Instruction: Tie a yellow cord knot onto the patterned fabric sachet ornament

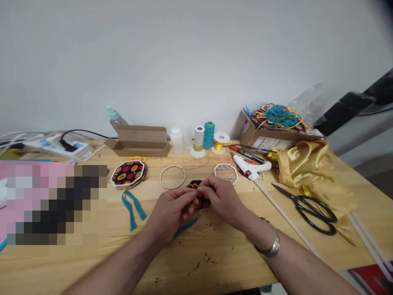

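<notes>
My left hand (176, 209) and my right hand (219, 200) meet over the middle of the table, fingertips pinched together. Between them they hold the thin yellow cord (193, 185) of an ornament; its exact end is hidden by the fingers. Beneath lies that ornament (204, 201), black fabric with red patches, partly covered by my hands. Its blue tassel (186, 227) sticks out below my left hand. Left of my hands rests a stack of similar ornaments (129, 173) with a blue tassel (133, 209). Behind are a wooden ring (172, 187) and a lattice frame (236, 175).
A white glue gun (251, 167) and black scissors (316, 211) lie right, near gold cloth (310, 164). Thread spools (209, 135), a white bottle (176, 141) and an open cardboard box (141, 149) line the wall. A filled carton (270, 141) stands back right.
</notes>
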A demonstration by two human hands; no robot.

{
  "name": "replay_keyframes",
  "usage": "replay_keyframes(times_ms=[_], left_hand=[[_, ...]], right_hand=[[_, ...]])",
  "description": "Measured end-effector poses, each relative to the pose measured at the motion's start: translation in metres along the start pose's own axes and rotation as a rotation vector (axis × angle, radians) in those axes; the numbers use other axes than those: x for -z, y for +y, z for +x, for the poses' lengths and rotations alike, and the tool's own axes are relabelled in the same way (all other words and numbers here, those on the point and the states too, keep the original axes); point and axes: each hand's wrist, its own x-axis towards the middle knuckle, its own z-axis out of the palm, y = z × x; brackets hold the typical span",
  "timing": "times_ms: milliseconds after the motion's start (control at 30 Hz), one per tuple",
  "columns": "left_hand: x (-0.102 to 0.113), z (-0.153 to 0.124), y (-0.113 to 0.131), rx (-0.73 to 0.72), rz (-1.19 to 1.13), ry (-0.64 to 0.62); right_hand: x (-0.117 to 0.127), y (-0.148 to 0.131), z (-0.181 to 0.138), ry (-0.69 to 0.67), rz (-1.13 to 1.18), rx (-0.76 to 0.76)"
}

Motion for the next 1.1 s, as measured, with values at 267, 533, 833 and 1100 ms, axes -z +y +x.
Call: replay_keyframes(times_ms=[267, 533, 833, 1100], left_hand=[[0.0, 0.001, 0.004, 0.021, 0.099, 0.087], [-0.002, -0.004, 0.006, -0.248, 0.474, 0.248], [0.005, -0.005, -0.012, -0.834, 1.178, 0.161], [0.004, -0.007, -0.013, -0.841, 1.22, 0.048]], right_hand=[[0.004, -0.001, 0.005, 0.046, -0.057, -0.035], [0.003, 0.003, 0.004, 0.084, -0.034, -0.016], [0.0, -0.001, 0.008, -0.023, 0.599, -0.304], [-0.002, -0.005, 0.003, -0.114, 0.862, -0.337]])
